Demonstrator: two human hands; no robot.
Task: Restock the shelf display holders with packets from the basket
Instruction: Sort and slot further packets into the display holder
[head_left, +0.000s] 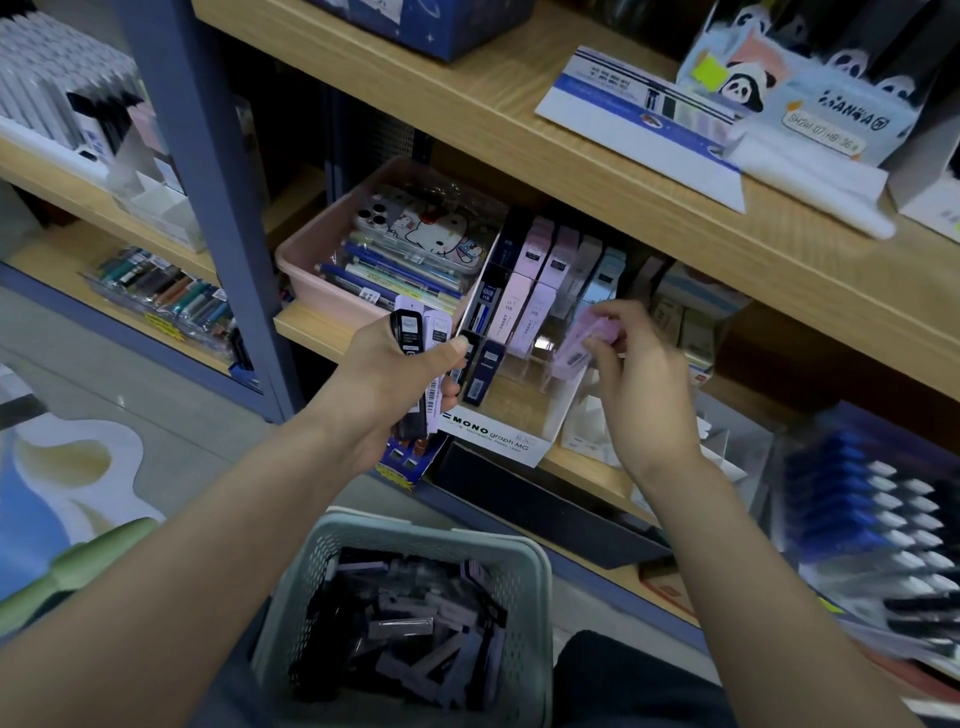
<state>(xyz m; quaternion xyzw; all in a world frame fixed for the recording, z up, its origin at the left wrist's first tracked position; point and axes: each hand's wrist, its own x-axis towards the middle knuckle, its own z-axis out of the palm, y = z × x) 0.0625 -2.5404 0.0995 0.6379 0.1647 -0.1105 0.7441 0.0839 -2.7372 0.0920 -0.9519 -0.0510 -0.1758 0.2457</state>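
A white MONO display holder (493, 434) stands on the middle shelf, with pink, blue and dark lead packets upright in its clear slots. My left hand (395, 374) grips a small bunch of black and lilac packets (421, 332) just left of the holder. My right hand (639, 364) pinches one pink packet (579, 348), slanted over the holder's right slots. Below, between my arms, a grey-green perforated basket (524, 587) holds several loose black and lilac packets.
A pink tray (311, 260) of pens and a cartoon case sits left of the holder. The wooden shelf above (519, 119) carries a panda box and leaflets. Blue-capped pens (872, 509) lie at the right, and a blue shelf post (218, 208) stands left.
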